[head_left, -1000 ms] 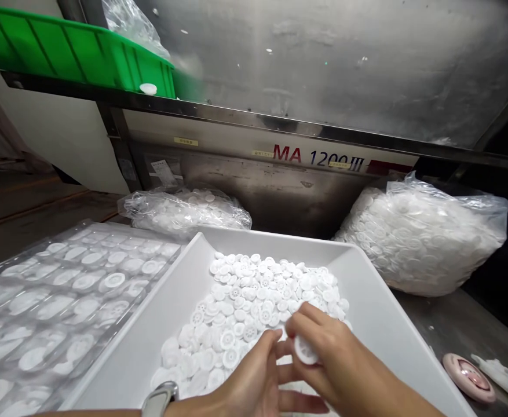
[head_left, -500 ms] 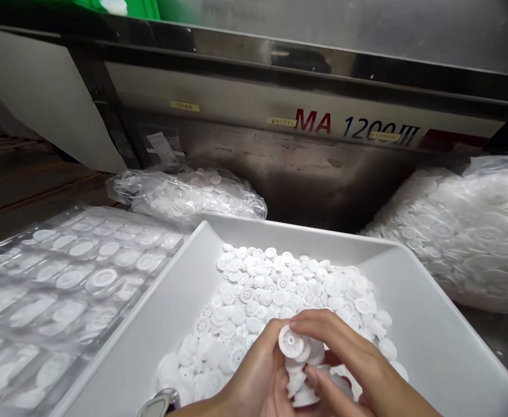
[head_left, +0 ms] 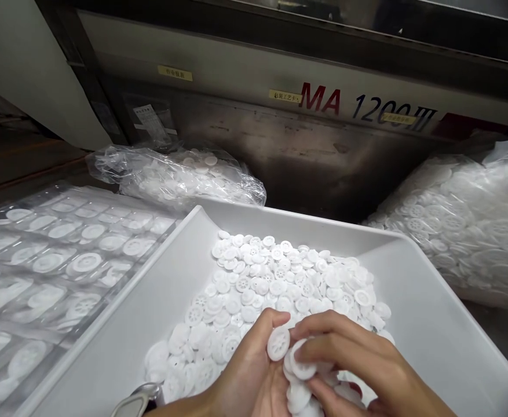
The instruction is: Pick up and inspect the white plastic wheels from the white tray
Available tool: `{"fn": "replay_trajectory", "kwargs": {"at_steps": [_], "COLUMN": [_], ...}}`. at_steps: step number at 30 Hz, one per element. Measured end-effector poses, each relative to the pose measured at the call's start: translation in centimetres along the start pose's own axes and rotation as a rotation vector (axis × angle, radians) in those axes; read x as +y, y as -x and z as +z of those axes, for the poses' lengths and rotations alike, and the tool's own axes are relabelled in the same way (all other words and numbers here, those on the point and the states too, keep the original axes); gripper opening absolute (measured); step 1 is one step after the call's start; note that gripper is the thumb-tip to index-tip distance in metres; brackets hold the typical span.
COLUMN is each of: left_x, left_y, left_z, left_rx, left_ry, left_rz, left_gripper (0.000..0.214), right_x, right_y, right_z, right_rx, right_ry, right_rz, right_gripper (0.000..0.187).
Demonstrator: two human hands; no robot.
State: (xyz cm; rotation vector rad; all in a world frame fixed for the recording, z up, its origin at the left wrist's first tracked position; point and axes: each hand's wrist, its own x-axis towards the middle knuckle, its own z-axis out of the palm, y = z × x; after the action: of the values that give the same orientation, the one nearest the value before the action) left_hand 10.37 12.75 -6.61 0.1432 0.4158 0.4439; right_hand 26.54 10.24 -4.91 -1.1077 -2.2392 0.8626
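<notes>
Over the white tray (head_left: 427, 307), the left hand (head_left: 247, 365) cups plastic discs (head_left: 278, 344), the right hand's fingers (head_left: 336, 331) curled closed against them.

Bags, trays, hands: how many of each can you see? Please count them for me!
Bags: 2 (left bag, right bag)
Trays: 2 (white tray, clear tray)
Hands: 2 (left hand, right hand)
Total: 6
</notes>
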Motion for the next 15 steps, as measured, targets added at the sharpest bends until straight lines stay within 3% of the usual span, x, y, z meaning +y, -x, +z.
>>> {"fn": "replay_trajectory", "kwargs": {"at_steps": [4, 9, 15], "left_x": [0.1, -0.3, -0.6], "left_y": [0.1, 0.6, 0.6], "left_z": [0.1, 1.0, 1.0], "left_rx": [-0.05, -0.021, -0.034], "left_ry": [0.025, 0.043, 0.136], "left_rz": [-0.022, 0.017, -0.013], "left_gripper": [0.021, 0.025, 0.02], "right_x": [-0.3, -0.2, -0.3], "right_y": [0.1, 0.5, 0.9], "right_z": [-0.7, -0.7, 0.5], "right_rx": [-0.022, 0.016, 0.173], "right_ry": [0.084, 0.063, -0.011], "right_rz": [-0.123, -0.074, 0.012], "right_gripper": [0.029, 0.025, 0.02]}}
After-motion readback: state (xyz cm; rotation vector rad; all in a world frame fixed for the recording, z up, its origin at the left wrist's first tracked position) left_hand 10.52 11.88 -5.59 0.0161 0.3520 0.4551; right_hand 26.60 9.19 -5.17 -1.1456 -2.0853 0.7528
